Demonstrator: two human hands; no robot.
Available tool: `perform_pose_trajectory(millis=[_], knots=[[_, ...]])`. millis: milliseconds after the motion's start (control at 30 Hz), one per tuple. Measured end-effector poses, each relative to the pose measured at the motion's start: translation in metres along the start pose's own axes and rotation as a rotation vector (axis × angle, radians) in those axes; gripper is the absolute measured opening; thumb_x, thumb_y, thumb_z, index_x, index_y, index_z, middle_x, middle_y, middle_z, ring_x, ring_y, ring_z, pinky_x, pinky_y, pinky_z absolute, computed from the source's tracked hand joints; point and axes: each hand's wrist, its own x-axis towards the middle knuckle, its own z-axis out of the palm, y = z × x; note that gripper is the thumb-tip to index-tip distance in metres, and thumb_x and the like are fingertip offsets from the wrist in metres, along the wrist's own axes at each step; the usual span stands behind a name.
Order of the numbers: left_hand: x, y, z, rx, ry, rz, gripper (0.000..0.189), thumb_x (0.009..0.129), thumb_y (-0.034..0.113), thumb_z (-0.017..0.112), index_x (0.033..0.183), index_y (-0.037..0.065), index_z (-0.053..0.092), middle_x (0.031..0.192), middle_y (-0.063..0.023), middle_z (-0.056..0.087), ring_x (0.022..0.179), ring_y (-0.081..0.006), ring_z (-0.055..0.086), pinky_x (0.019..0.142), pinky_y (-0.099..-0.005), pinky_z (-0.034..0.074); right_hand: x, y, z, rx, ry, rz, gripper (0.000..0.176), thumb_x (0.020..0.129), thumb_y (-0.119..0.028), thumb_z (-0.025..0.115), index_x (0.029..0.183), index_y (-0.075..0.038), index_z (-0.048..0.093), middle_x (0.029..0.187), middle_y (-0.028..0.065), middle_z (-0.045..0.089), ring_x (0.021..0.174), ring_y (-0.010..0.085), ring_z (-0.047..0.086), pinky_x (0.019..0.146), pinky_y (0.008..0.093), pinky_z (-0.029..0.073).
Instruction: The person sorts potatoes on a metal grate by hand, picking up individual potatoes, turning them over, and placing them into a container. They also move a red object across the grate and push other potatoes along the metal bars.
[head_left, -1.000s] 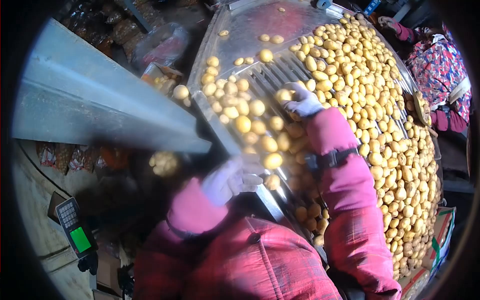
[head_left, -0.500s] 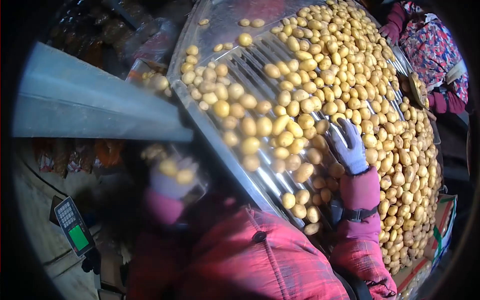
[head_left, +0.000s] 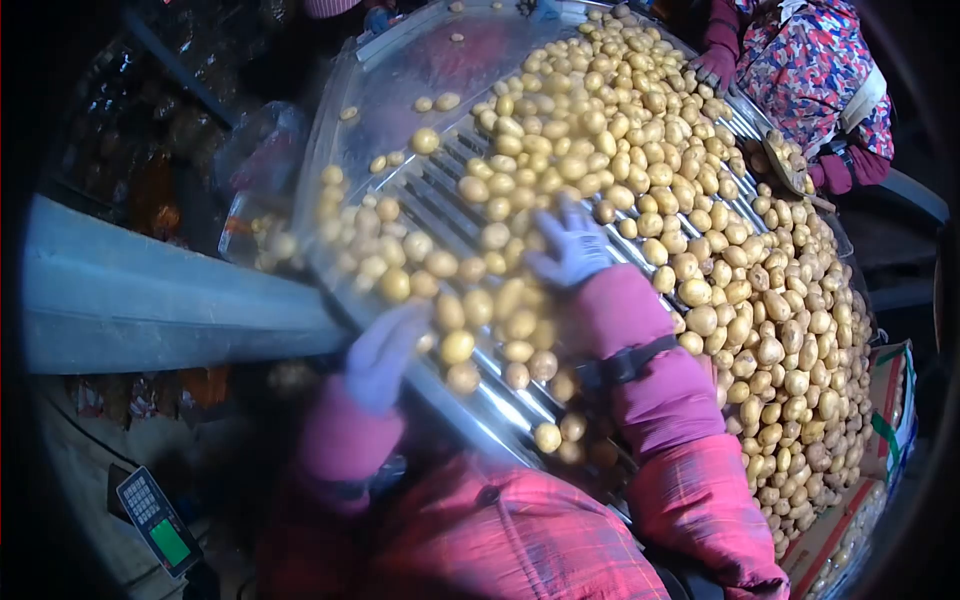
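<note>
Many yellow potatoes [head_left: 785,330] cover a slatted metal sorting table [head_left: 430,205]. My right hand [head_left: 575,245], in a pale glove, lies among them with its fingers spread, touching several. Some potatoes around it are blurred by motion. At the table's near-left rim is my left hand [head_left: 383,352], also gloved, beside a loose group of potatoes [head_left: 458,346]. Its fingers are smeared by motion, and I cannot make out whether they grip any potato.
A blue-grey metal beam [head_left: 180,295] juts in from the left up to the table. Below it stands a scale display [head_left: 158,520] with a green screen. Across the table, a co-worker's gloved hand [head_left: 715,68] and a scoop [head_left: 787,162] are at the pile. Boxes [head_left: 830,535] stand lower right.
My left hand has come up from beside the table, where potatoes showed at it, to the rim. My right hand has moved left and farther across the potatoes. The whole view has shifted.
</note>
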Motion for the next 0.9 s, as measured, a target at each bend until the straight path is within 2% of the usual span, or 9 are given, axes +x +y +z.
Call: perform_pose_trajectory(millis=[33, 167, 267, 300, 333, 367, 533, 800, 900], knots=[[0.019, 0.002, 0.017, -0.236, 0.02, -0.025, 0.038, 0.093, 0.014, 0.045, 0.125, -0.007, 0.043, 0.118, -0.0156, 0.053, 0.111, -0.0231, 0.052, 0.096, -0.0308, 0.04, 0.011, -0.016, -0.005, 0.061, -0.045, -0.054, 0.069, 0.07, -0.052, 0.061, 0.129, -0.02, 0.047, 0.133, 0.0248, 0.035, 0.119, 0.0417, 0.04, 0.099, 0.0472, 0.034], [0.072, 0.012, 0.04, 0.144, -0.054, -0.004, 0.03, 0.095, 0.008, 0.041, 0.123, -0.002, 0.048, 0.118, -0.0093, 0.054, 0.111, -0.0155, 0.049, 0.095, -0.0281, 0.039, 0.036, -0.053, 0.008, 0.317, -0.187, -0.212, 0.062, 0.073, -0.044, 0.061, 0.128, -0.02, 0.047, 0.132, 0.0113, 0.041, 0.118, 0.0381, 0.042, 0.095, 0.0471, 0.038], [0.086, -0.006, 0.039, 0.055, 0.054, -0.095, 0.03, 0.091, 0.006, 0.047, 0.119, -0.001, 0.052, 0.115, -0.0103, 0.056, 0.108, -0.0212, 0.052, 0.095, -0.0314, 0.04, 0.06, -0.016, -0.024, 0.613, 0.006, -0.141, 0.042, 0.074, -0.032, 0.061, 0.111, -0.012, 0.057, 0.094, 0.0147, 0.061, 0.088, 0.032, 0.06, 0.08, 0.0402, 0.047], [0.094, -0.013, 0.035, 0.416, 0.084, 0.175, 0.03, 0.087, 0.011, 0.051, 0.114, 0.001, 0.054, 0.112, -0.0121, 0.056, 0.105, -0.025, 0.052, 0.092, -0.0355, 0.04, 0.067, 0.01, -0.026, 0.405, 0.248, -0.053, 0.04, 0.073, -0.033, 0.062, 0.108, -0.013, 0.059, 0.097, 0.0149, 0.062, 0.091, 0.0326, 0.06, 0.08, 0.0433, 0.047], [0.101, -0.018, 0.032, 0.774, 0.113, 0.45, 0.03, 0.083, 0.016, 0.056, 0.11, 0.003, 0.057, 0.108, -0.0138, 0.056, 0.101, -0.0287, 0.052, 0.089, -0.0396, 0.04, 0.079, 0.014, -0.064, 0.312, 0.036, 0.32, 0.043, 0.073, -0.038, 0.061, 0.109, -0.014, 0.06, 0.099, 0.0161, 0.062, 0.094, 0.0331, 0.06, 0.082, 0.0424, 0.047], [0.105, -0.02, 0.032, 0.771, 0.114, 0.45, 0.03, 0.083, 0.016, 0.056, 0.11, 0.003, 0.057, 0.108, -0.0138, 0.056, 0.101, -0.0287, 0.052, 0.089, -0.0396, 0.04, 0.085, 0.069, -0.039, 0.232, 0.255, 0.252, 0.055, 0.075, -0.048, 0.057, 0.119, -0.014, 0.056, 0.107, 0.017, 0.061, 0.1, 0.0332, 0.058, 0.086, 0.0411, 0.045], [0.109, -0.026, 0.037, 1.049, -0.007, 0.291, 0.043, 0.073, 0.031, 0.062, 0.111, 0.011, 0.059, 0.114, -0.0116, 0.053, 0.112, -0.0327, 0.045, 0.096, -0.0502, 0.029, 0.128, 0.134, -0.051, -0.151, 0.009, 0.573, 0.077, 0.073, -0.064, 0.052, 0.135, -0.021, 0.041, 0.14, 0.0136, 0.037, 0.131, 0.0317, 0.032, 0.105, 0.0498, 0.025], [0.121, -0.028, 0.037, 1.069, 0.039, 0.269, 0.029, 0.073, 0.035, 0.062, 0.093, 0.013, 0.064, 0.111, -0.0095, 0.055, 0.114, -0.0322, 0.043, 0.099, -0.0519, 0.023, 0.138, 0.067, -0.048, -0.37, -0.207, 0.428, 0.069, 0.075, -0.059, 0.055, 0.135, -0.029, 0.041, 0.142, 0.0009, 0.036, 0.135, 0.0385, 0.02, 0.108, 0.0554, 0.016], [0.123, -0.032, 0.035, 1.096, 0.045, 0.31, 0.027, 0.074, 0.035, 0.063, 0.089, 0.012, 0.064, 0.108, -0.0084, 0.057, 0.113, -0.0327, 0.044, 0.1, -0.0533, 0.022, 0.121, 0.068, -0.02, -0.104, -0.029, 0.233, 0.058, 0.072, -0.059, 0.054, 0.12, -0.026, 0.054, 0.123, 0.0109, 0.052, 0.12, 0.0376, 0.039, 0.099, 0.054, 0.029]])
